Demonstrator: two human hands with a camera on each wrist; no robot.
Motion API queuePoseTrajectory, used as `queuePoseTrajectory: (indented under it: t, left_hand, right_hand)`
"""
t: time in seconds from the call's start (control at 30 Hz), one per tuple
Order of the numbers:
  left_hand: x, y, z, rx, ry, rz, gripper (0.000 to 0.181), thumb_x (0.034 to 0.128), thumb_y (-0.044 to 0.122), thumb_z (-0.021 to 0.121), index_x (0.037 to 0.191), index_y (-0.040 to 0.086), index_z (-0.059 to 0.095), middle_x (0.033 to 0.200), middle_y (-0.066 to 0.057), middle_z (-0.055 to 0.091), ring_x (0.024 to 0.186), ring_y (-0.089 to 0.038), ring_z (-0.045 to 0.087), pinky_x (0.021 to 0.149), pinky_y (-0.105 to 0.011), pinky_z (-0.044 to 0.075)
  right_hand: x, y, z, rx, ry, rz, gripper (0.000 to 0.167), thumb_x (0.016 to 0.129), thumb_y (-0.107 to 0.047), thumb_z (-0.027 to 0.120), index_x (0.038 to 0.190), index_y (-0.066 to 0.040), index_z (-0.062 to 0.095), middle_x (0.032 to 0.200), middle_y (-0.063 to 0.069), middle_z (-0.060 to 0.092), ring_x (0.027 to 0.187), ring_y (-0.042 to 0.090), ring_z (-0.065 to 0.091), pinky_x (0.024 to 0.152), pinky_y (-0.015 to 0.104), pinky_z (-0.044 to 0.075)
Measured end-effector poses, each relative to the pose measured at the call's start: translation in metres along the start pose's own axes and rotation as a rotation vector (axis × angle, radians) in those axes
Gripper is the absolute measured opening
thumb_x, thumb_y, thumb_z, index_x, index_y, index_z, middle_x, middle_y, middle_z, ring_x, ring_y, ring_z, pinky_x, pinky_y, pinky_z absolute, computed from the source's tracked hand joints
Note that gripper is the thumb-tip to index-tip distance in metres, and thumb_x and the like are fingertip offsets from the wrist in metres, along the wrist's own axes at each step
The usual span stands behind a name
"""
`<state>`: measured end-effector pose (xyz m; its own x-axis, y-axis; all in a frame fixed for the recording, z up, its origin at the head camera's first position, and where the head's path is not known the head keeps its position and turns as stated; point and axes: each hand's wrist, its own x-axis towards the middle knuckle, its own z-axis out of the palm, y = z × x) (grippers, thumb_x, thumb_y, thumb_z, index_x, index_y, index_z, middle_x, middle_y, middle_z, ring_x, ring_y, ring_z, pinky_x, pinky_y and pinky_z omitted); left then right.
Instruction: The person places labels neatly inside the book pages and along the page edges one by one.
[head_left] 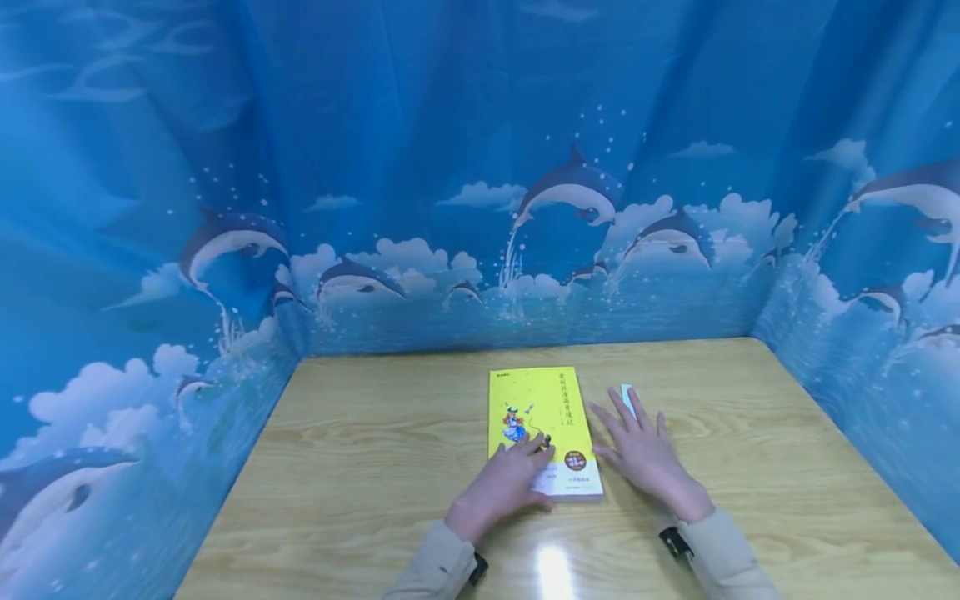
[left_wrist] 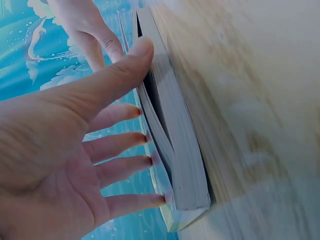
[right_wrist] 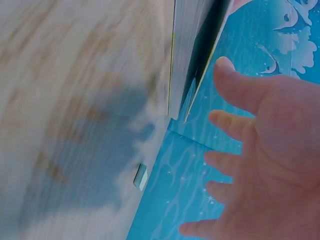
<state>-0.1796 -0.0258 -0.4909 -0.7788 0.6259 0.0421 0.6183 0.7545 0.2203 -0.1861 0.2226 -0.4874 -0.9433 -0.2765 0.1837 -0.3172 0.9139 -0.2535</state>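
A yellow paperback book (head_left: 531,396) is lying face up on the wood-grained worktop (head_left: 360,450), its lower part sitting under the left hand (head_left: 513,477) and its right edge running just beside the right hand (head_left: 647,457). The cover is showing bright yellow over most of its area and is turning to a white band (head_left: 583,482) along the end nearest the wrists. Beyond the left hand's fingertips, a small painted figure (head_left: 514,425) in a blue-and-white dress is standing out on the yellow. Ahead of that hand and to its right, a column of dark characters (head_left: 566,398) is running down the cover; closer in, a round dark-red badge (head_left: 575,461) is sitting between the two hands.

The left hand is not clenching — its long fingers (left_wrist: 120,142) are stretching out and touching the cover with their tips, while the thumb (left_wrist: 107,80) is reaching across the page side. Beneath that thumb, the greyish-white page block (left_wrist: 175,125) is showing its thickness, and a dark gap is parting the cover and some leaves from the rest.

The right hand is holding nothing; its fingers are spreading loosely. Between its fingertips, on the far side, a small pale-blue and white block (head_left: 627,398) is partly showing. Beyond both hands, a blue dolphin-printed curtain (head_left: 450,125) is hanging behind the worktop.
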Motion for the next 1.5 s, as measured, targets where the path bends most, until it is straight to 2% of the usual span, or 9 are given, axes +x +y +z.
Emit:
queuePoseTrajectory:
  t: [0.1, 0.23, 0.33, 0.47, 0.8, 1.03, 1.3, 1.5]
  left_hand:
    - [-0.001, -0.002, -0.002, -0.034, 0.001, 0.005, 0.083, 0.0780, 0.048, 0.082, 0.147, 0.012, 0.054, 0.156, -0.012, 0.045, 0.143, -0.032, 0.045, 0.107, -0.060, 0.045]
    - [-0.002, -0.004, -0.004, -0.065, 0.008, 0.016, 0.082, 0.0784, 0.048, 0.081, 0.147, 0.011, 0.053, 0.157, -0.012, 0.044, 0.143, -0.031, 0.044, 0.108, -0.058, 0.045]
    - [-0.003, -0.005, -0.007, -0.086, 0.014, 0.029, 0.082, 0.0785, 0.046, 0.082, 0.147, 0.010, 0.053, 0.157, -0.013, 0.043, 0.142, -0.031, 0.045, 0.108, -0.056, 0.046]
    - [-0.004, -0.007, -0.008, -0.096, 0.021, 0.041, 0.082, 0.0787, 0.046, 0.082, 0.147, 0.010, 0.053, 0.157, -0.013, 0.043, 0.142, -0.029, 0.046, 0.108, -0.052, 0.046]
    - [-0.005, -0.009, -0.009, -0.109, 0.028, 0.014, 0.077, 0.0811, 0.045, 0.081, 0.146, 0.015, 0.054, 0.156, -0.010, 0.046, 0.139, -0.026, 0.050, 0.111, -0.043, 0.045]
    - [-0.010, -0.009, -0.014, -0.103, 0.078, 0.015, 0.074, 0.0845, 0.041, 0.081, 0.148, 0.016, 0.053, 0.153, -0.010, 0.050, 0.134, -0.027, 0.055, 0.107, -0.044, 0.049]
    - [-0.019, -0.011, -0.017, -0.124, 0.170, 0.037, 0.078, 0.0894, 0.034, 0.077, 0.155, 0.012, 0.041, 0.153, -0.012, 0.050, 0.125, -0.028, 0.062, 0.102, -0.036, 0.053]
    - [-0.023, -0.012, -0.018, -0.160, 0.173, 0.010, 0.086, 0.0885, 0.032, 0.076, 0.160, 0.014, 0.030, 0.155, -0.012, 0.046, 0.126, -0.029, 0.061, 0.103, -0.038, 0.053]
  right_hand:
    - [0.003, 0.000, -0.001, 0.009, -0.014, 0.013, 0.055, 0.100, -0.031, 0.063, 0.148, -0.007, 0.050, 0.156, 0.025, 0.039, 0.145, 0.053, 0.027, 0.106, 0.083, 0.020]
    - [0.006, 0.001, -0.001, 0.026, 0.017, 0.013, 0.044, 0.102, -0.024, 0.061, 0.141, -0.004, 0.058, 0.141, 0.025, 0.056, 0.133, 0.053, 0.046, 0.104, 0.077, 0.034]
    - [0.009, 0.002, -0.001, 0.039, 0.067, -0.006, 0.039, 0.100, -0.019, 0.063, 0.136, -0.003, 0.062, 0.134, 0.024, 0.062, 0.126, 0.052, 0.054, 0.102, 0.070, 0.042]
    - [0.010, 0.003, -0.001, 0.045, 0.111, -0.020, 0.036, 0.099, -0.016, 0.066, 0.132, -0.003, 0.065, 0.128, 0.023, 0.066, 0.121, 0.050, 0.058, 0.099, 0.068, 0.046]
    - [0.011, 0.000, -0.004, 0.055, 0.085, 0.020, 0.035, 0.101, -0.019, 0.063, 0.133, -0.004, 0.064, 0.129, 0.022, 0.066, 0.124, 0.050, 0.056, 0.099, 0.070, 0.045]
    - [0.010, -0.003, -0.002, 0.063, 0.082, -0.012, 0.035, 0.100, -0.016, 0.063, 0.131, 0.000, 0.064, 0.130, 0.024, 0.065, 0.126, 0.051, 0.054, 0.102, 0.069, 0.043]
    - [0.008, -0.009, 0.001, 0.079, 0.032, -0.020, 0.037, 0.101, -0.017, 0.061, 0.132, 0.002, 0.063, 0.134, 0.024, 0.063, 0.130, 0.053, 0.049, 0.104, 0.070, 0.040]
    - [0.014, -0.019, 0.011, 0.102, 0.001, -0.084, 0.044, 0.100, -0.015, 0.062, 0.138, 0.006, 0.057, 0.139, 0.025, 0.058, 0.136, 0.051, 0.045, 0.111, 0.065, 0.037]
